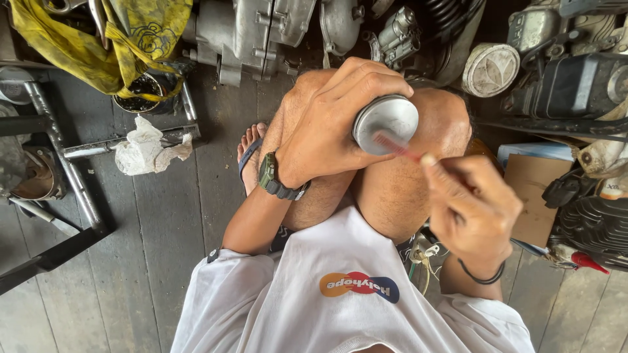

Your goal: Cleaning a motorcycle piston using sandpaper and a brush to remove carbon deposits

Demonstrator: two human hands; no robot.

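Note:
My left hand (333,124) is wrapped around a round silver metal piston (386,121), holding it over my knees with its flat top facing me. A dark watch sits on that wrist. My right hand (474,202) is closed on a thin red-handled brush (402,149), whose tip rests against the piston's top. The right hand is slightly blurred. A black band circles the right wrist.
Engine cases (252,33) and metal parts lie at the top, another piston (490,68) at the upper right. A yellow cloth (98,46), a dark tin (140,91), a crumpled white rag (144,150) and a steel frame (62,157) lie left. A cardboard sheet (533,196) and black finned engine (592,225) sit right.

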